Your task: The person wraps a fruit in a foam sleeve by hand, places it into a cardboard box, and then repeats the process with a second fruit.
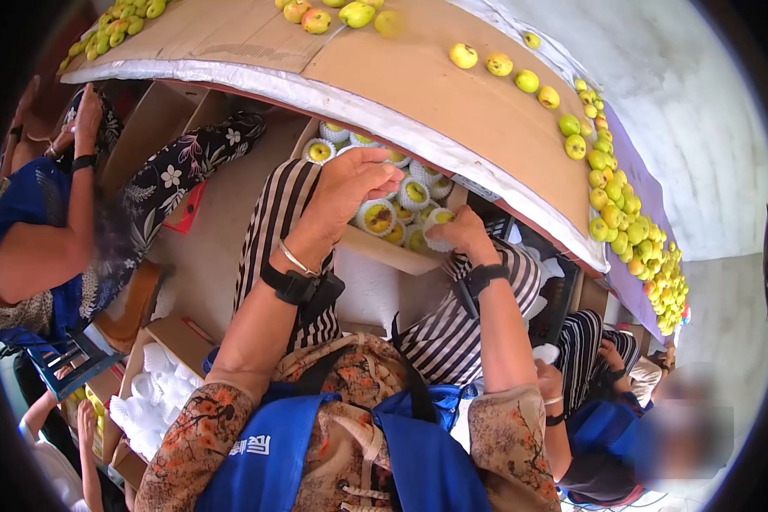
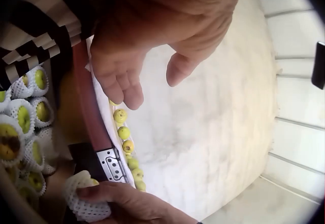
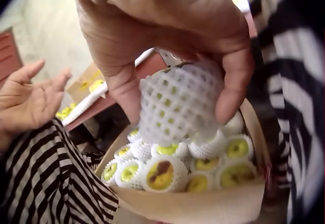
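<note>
Apple (image 3: 167, 105) in a foam net (image 3: 185, 92), grasped between the fingers of the right hand (image 3: 167, 21), above a box (image 3: 203, 206) of netted apples (image 3: 160, 176); the left hand (image 3: 30, 99) is released, empty. Apparently a packing step: the next move calls for gentle lowering below the fingers. Beyond them, a cardboard-covered tabletop (image 1: 418, 81) carries loose apples (image 1: 614, 192); people (image 1: 34, 247) sit alongside.

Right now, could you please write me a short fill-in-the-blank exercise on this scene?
The hand holding the netted fruit is the ____ one.
The other hand holds ____.
The fruits in the box wear ____ nets.
The trousers have a ____ pattern.
Missing words: right; nothing; white; striped.
</note>
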{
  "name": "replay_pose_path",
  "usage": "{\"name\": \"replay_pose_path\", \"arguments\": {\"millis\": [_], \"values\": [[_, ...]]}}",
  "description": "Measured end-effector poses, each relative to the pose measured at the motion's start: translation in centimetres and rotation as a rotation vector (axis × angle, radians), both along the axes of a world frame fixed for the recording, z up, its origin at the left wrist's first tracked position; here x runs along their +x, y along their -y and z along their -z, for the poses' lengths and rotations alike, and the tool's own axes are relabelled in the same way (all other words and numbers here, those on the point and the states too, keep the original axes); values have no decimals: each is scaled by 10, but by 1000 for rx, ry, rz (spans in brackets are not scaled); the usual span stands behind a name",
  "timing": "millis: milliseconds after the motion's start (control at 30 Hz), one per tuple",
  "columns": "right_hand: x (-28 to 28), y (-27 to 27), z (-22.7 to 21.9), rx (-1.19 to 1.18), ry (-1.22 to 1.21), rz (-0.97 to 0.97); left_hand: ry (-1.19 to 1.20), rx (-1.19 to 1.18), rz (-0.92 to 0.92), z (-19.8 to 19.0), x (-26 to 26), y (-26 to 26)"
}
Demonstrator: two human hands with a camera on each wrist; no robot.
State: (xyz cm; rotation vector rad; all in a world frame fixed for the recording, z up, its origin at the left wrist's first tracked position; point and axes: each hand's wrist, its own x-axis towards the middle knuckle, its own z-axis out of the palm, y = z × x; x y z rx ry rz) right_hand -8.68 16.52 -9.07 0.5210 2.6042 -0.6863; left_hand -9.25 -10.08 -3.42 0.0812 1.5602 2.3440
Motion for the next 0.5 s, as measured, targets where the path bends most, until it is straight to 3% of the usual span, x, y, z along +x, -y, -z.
{"name": "replay_pose_path", "arguments": {"millis": [200, 300, 400, 500], "values": [[-39, -3, 10, 67, 45, -270, 44, 43, -35, 3, -10, 4], [-52, 9, 22, 415, 120, -399, 74, 45, -42, 1, -13, 6], [-62, 11, 18, 524, 188, -431, 63, 63, -52, 5, -16, 8], [-65, -18, 57, 534, -42, -373, 49, 59, -51, 5, -19, 11]]}}
